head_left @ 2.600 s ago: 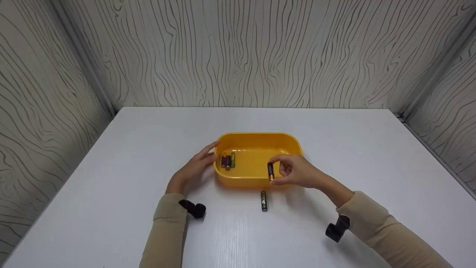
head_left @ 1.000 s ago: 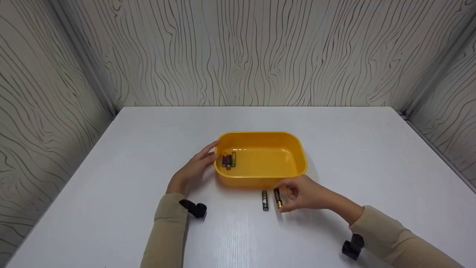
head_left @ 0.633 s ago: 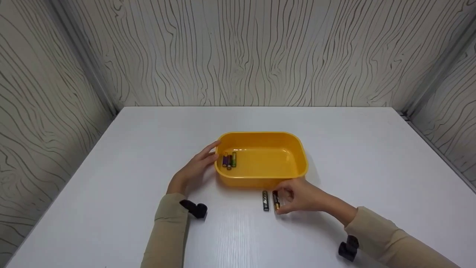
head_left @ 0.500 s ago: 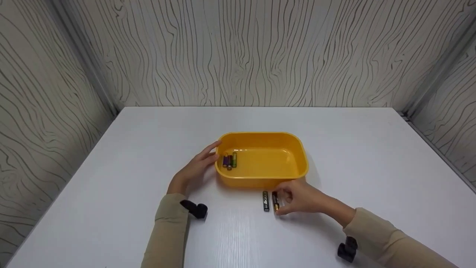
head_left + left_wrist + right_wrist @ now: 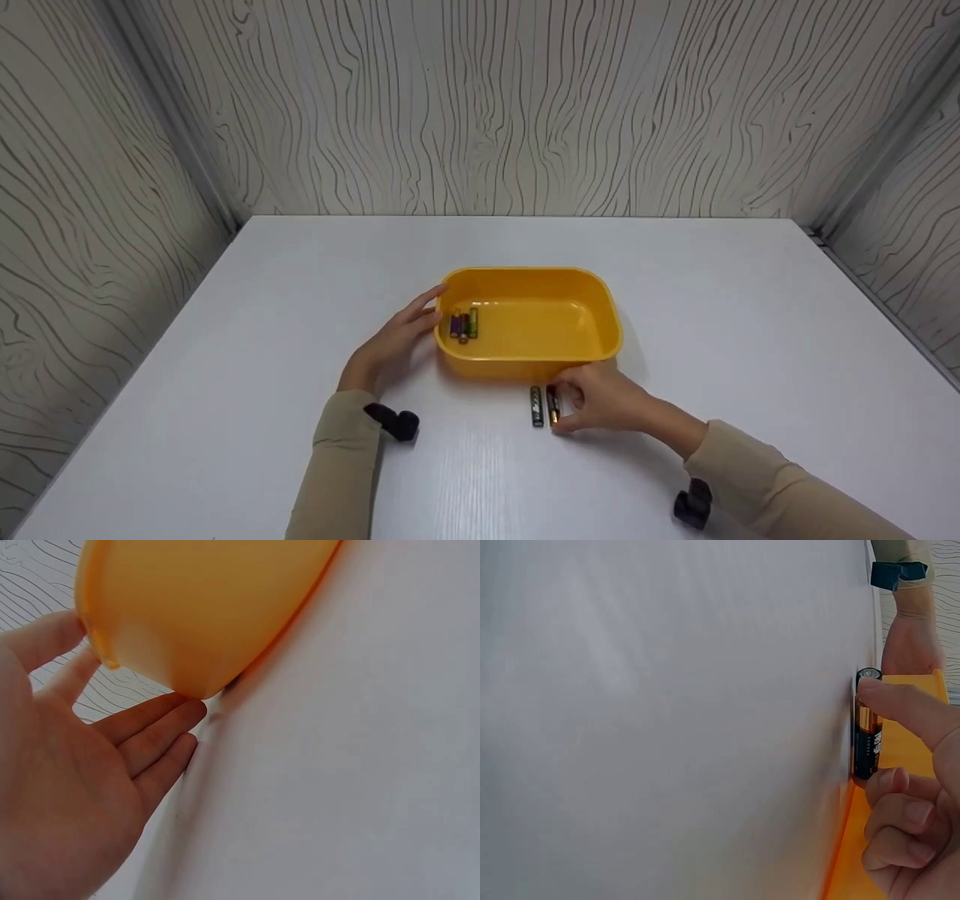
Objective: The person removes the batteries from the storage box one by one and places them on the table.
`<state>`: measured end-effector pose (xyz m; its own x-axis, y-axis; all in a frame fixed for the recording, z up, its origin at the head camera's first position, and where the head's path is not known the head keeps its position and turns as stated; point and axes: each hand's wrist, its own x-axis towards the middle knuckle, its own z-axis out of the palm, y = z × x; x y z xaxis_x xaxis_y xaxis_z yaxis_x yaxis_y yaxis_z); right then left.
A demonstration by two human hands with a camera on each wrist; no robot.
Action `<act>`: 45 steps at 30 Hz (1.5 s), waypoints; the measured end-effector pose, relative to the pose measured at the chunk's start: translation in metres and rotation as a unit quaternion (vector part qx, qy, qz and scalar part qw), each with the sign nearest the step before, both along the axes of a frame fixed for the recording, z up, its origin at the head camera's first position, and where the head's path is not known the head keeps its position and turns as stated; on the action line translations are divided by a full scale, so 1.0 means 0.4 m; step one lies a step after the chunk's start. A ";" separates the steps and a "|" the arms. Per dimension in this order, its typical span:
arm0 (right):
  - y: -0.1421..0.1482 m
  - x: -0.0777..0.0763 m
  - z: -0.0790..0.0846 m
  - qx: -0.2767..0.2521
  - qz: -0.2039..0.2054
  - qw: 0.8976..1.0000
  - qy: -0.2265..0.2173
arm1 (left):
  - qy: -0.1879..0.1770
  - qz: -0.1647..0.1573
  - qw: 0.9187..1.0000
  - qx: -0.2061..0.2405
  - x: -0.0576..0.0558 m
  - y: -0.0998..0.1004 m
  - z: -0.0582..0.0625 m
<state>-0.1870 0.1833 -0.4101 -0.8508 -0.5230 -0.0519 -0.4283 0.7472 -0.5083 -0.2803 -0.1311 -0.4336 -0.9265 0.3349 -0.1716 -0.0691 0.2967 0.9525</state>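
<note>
A yellow plastic bin [image 5: 495, 368] stands mid-table. Fairly straight fingers of my left hand [image 5: 395, 340] touch its left side; in the left wrist view the palm [image 5: 75, 780] faces the wall. Just in front of the bin, my right hand [image 5: 606, 399] pinches a black-and-gold battery [image 5: 553, 405] between thumb and a fingertip at its two ends. The right wrist view shows this battery [image 5: 868, 746] close up, with the other fingers curled. Beside it, on its left, lies a dark green battery [image 5: 536, 406], roughly parallel.
Inside the bin, against its left end, lie a purple battery [image 5: 454, 325], a dark battery [image 5: 463, 330] and a green battery [image 5: 473, 322]. The white table [image 5: 300, 270] runs back to a wood-grain patterned wall [image 5: 480, 112]. Black camera mounts [image 5: 691, 504] sit at the wrists.
My right hand has brought the black-and-gold battery from over the bin down to the table in front, then slid it left towards the green one. The left hand has stayed at the bin.
</note>
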 end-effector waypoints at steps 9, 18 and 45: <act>-0.004 0.004 -0.001 0.010 0.013 0.999 0.044 | 0.021 -0.019 1.000 0.003 0.000 -0.003 0.004; -0.002 0.005 -0.002 0.003 0.009 0.999 0.041 | 0.010 -0.014 1.000 0.003 -0.005 -0.002 0.000; -0.052 -0.010 0.117 -0.035 0.036 0.999 0.002 | -0.005 0.008 1.000 -0.011 0.000 0.001 0.000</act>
<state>-0.1912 0.1626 -0.3632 -0.8114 -0.5843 -0.0104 -0.4811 0.6779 -0.5559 -0.2801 -0.1308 -0.4335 -0.9304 0.3152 -0.1874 -0.0831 0.3164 0.9450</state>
